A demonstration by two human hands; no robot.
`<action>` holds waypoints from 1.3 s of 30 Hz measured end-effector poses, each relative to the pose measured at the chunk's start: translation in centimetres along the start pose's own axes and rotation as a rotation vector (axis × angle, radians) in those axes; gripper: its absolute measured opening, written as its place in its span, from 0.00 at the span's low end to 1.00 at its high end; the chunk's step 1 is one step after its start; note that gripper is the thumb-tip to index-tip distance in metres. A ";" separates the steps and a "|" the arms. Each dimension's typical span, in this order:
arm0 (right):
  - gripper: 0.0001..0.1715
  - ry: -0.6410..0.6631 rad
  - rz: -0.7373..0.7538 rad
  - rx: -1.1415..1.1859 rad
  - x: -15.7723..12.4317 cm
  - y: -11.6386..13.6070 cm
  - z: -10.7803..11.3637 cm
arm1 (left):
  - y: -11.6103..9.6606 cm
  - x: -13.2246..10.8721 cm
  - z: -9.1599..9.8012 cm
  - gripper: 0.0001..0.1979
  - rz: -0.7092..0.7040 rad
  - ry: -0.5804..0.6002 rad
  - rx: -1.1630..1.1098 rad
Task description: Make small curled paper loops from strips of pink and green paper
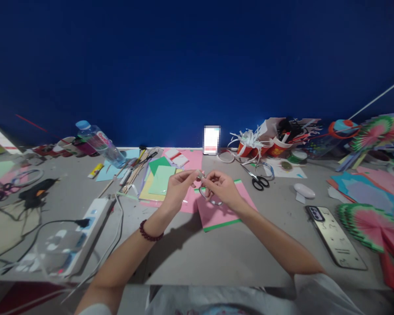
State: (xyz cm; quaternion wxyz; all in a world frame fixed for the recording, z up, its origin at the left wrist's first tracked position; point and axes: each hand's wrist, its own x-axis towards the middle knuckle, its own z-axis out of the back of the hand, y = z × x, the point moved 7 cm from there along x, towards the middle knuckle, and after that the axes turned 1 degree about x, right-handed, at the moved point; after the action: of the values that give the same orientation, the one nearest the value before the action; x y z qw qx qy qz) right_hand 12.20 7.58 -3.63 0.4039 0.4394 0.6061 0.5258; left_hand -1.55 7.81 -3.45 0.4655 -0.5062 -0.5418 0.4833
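My left hand [179,186] and my right hand [222,188] meet over the middle of the table, fingertips close together in a pinch. A thin pale ring, which looks like a narrow roll of tape [216,203], hangs under the fingers of my right hand. Between the fingertips the left hand pinches a small whitish bit that looks like the tape's end; it is too small to be sure. Below the hands lies a pink paper sheet with green edges [213,218]. Left of them, light green paper [160,180] rests on a stack of coloured sheets.
Black-handled scissors [260,182], a white mouse-like object [304,190] and a phone [336,236] lie to the right. Paper fans [374,225] are at the far right. A power strip [87,234], glue gun [39,191] and tilted bottle [101,144] occupy the left. Red cups [277,148] stand behind.
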 end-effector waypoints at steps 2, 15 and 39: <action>0.21 0.006 -0.005 0.008 0.0 0.0 -0.1 | -0.1 0.0 0.1 0.12 -0.006 -0.008 0.000; 0.20 0.018 -0.068 0.044 -0.1 0.0 -0.2 | -1.0 0.0 0.5 0.12 -0.019 -0.062 -0.008; 0.22 0.039 -0.043 -0.017 0.8 -1.3 0.5 | -0.2 0.1 0.7 0.15 0.049 -0.082 -0.046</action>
State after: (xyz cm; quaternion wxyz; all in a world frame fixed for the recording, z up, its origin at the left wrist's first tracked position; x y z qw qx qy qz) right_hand 12.33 8.45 -5.00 0.4071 0.4126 0.6186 0.5304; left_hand -2.27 7.91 -3.28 0.4191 -0.5097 -0.5589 0.5021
